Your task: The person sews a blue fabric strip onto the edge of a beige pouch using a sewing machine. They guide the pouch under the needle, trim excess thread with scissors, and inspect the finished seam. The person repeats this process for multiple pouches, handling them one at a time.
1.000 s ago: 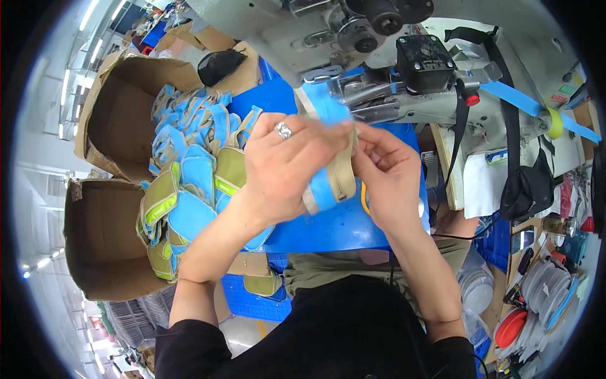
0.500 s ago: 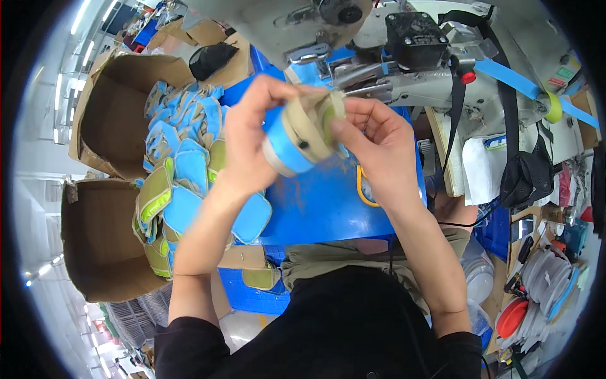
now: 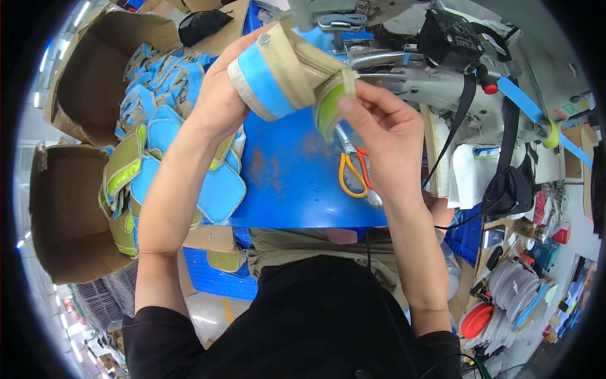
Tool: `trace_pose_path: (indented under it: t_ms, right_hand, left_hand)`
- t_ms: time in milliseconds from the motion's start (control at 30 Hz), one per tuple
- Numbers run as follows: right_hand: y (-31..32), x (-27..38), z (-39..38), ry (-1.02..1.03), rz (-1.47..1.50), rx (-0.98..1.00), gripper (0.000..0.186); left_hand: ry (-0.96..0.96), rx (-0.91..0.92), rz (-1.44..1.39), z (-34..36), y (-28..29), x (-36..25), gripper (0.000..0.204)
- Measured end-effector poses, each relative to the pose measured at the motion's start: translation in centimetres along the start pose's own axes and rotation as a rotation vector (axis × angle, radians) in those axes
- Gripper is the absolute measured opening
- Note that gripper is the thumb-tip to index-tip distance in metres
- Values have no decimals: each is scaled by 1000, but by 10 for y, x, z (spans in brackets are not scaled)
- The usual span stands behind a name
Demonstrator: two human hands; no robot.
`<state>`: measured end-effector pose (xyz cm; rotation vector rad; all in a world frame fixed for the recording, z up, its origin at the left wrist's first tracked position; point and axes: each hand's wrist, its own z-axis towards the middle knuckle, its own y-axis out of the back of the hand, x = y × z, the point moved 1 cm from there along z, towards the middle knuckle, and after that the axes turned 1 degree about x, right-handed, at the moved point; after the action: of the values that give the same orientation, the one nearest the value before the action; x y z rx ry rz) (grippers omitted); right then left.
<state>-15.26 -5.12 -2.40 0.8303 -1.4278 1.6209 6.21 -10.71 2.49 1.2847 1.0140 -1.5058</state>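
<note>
Head view: our left hand (image 3: 219,95) grasps a curved beige-and-blue zippered fabric band (image 3: 266,77) above the blue table (image 3: 287,196); our right hand (image 3: 392,134) pinches the lime-green fabric piece (image 3: 329,108) at its right.

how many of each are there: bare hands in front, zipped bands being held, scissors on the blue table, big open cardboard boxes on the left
Bare hands: 2 (left hand, right hand)
Held zipped band: 1
Scissors: 1
Big open cardboard boxes: 2 (upper box, lower box)
Total: 6
</note>
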Motion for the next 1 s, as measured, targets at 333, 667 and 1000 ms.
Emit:
trace_pose_path:
  t_ms: [333,667,1000]
  right_hand:
    - [-3,0,-1,36,-98,-38,25]
    - [-8,-3,-7,54,-162,-118,24]
    - [-23,-7,6,104,-73,-313,14]
  left_hand:
    - [-422,287,700,2,-24,-28,32]
    - [-944,237,1260,-13,-50,-31,31]
    - [-968,165,1307,-2,-52,-29,30]
